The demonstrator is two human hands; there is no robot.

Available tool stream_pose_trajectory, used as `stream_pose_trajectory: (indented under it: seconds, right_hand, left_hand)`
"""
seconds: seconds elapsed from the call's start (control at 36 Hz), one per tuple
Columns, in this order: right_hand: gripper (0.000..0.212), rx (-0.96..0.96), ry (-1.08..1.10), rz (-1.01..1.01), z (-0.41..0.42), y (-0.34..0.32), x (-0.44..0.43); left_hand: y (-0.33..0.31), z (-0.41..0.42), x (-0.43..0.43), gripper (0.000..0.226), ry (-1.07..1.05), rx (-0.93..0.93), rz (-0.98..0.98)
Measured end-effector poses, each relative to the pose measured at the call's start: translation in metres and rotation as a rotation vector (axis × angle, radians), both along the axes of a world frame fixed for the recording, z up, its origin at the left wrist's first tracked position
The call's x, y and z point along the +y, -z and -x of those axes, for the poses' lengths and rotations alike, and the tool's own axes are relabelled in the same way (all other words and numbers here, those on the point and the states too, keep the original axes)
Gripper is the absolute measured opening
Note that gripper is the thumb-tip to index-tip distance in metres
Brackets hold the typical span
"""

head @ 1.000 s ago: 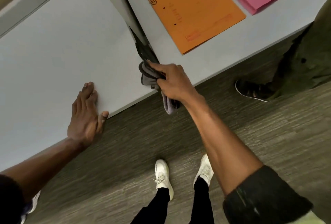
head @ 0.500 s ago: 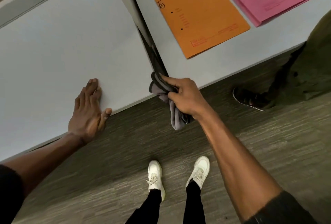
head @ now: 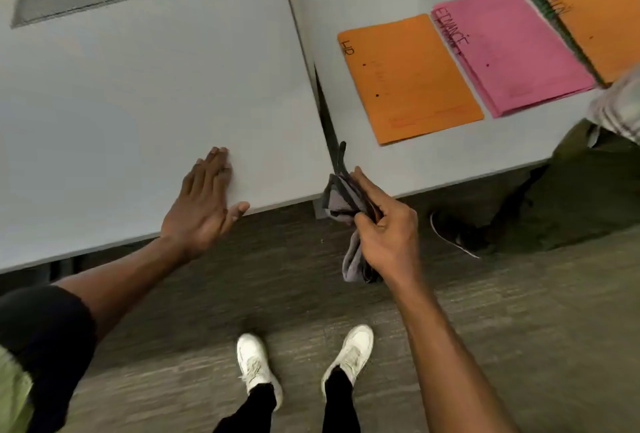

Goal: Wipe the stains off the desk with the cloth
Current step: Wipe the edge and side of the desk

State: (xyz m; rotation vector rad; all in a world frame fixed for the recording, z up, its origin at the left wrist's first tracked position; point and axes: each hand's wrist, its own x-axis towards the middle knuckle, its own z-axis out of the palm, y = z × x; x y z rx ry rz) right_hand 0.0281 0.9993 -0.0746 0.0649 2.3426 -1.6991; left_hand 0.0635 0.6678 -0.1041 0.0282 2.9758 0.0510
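Cloth: bunched grey fabric rag (head: 341,200) clamped in curled right hand (head: 388,228) at the near mouth of the dark gap between the pale grey desk top (head: 121,103) and its neighbour, long axis from fingertips (head: 358,173) back past the wrist. Left hand (head: 202,204) flat on that top, fingers together, empty, thumb over the near edge. Likely next: carry cloth leftward from the fingers onto the top; right hand nearer; no stains discernible.

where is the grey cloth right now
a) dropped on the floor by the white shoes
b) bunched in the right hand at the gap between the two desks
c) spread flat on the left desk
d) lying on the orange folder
b: the cloth is bunched in the right hand at the front end of the gap between the two desks, while the left hand lies flat on the left desk.
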Motion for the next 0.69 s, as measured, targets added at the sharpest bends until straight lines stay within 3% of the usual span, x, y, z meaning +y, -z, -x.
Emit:
stream_pose_trajectory:
  seconds: [0.11,0.31,0.44,0.58,0.69]
  right_hand:
    - [0.06,0.073,0.077,-0.089,0.011,-0.028,-0.018]
    - [0.052,0.179,0.346,-0.108,0.011,-0.067,-0.035]
    - [0.059,0.297,0.168,-0.257,0.018,-0.049,-0.059]
    - [0.065,0.439,-0.116,-0.437,0.052,-0.014,-0.088]
    - [0.069,0.52,-0.206,-0.537,0.089,-0.008,-0.11]
  left_hand:
    - [-0.005,-0.001,0.0,0.106,-0.006,-0.013,-0.011]
    - [-0.008,-0.003,-0.005,0.1,-0.012,-0.001,-0.08]
    - [-0.014,-0.006,-0.012,0.089,0.004,0.014,-0.183]
    - [-0.016,-0.018,-0.03,0.076,-0.007,0.026,-0.403]
    - [-0.009,-0.057,-0.054,0.083,-0.102,0.059,-0.342]
